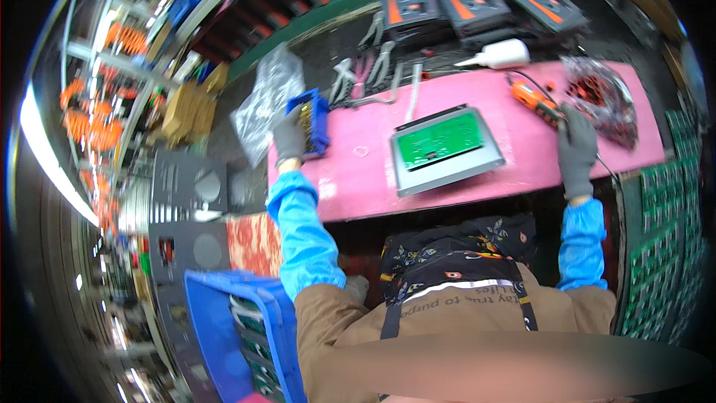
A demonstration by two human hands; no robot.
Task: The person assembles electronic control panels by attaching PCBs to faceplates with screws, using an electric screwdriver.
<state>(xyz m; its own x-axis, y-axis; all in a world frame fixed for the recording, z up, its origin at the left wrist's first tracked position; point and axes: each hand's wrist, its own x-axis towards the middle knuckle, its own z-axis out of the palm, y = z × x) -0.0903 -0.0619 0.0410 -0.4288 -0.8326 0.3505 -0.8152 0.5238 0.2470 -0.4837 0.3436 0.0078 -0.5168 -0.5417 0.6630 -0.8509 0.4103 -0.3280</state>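
Note:
My left hand [289, 139], in a grey glove, is at the near left side of a small blue bin [319, 124]. The bin holds small brass-coloured parts [306, 116]. Blur hides whether its fingers close on anything. My right hand [577, 146], also gloved, has its fingers around the near end of an orange and black electric screwdriver [534, 100]. Between the hands, a green circuit board [441, 140] lies on a grey metal panel [451, 173] on the pink mat [350, 190].
A clear bag of red and black parts [603, 101] lies right of the screwdriver. Behind are a white squeeze bottle [501, 54], ribbon cables [363, 75] and grey-orange panels [477, 11]. A plastic bag [270, 97] sits at left, a blue crate [216, 306] below, and green boards [660, 239] at right.

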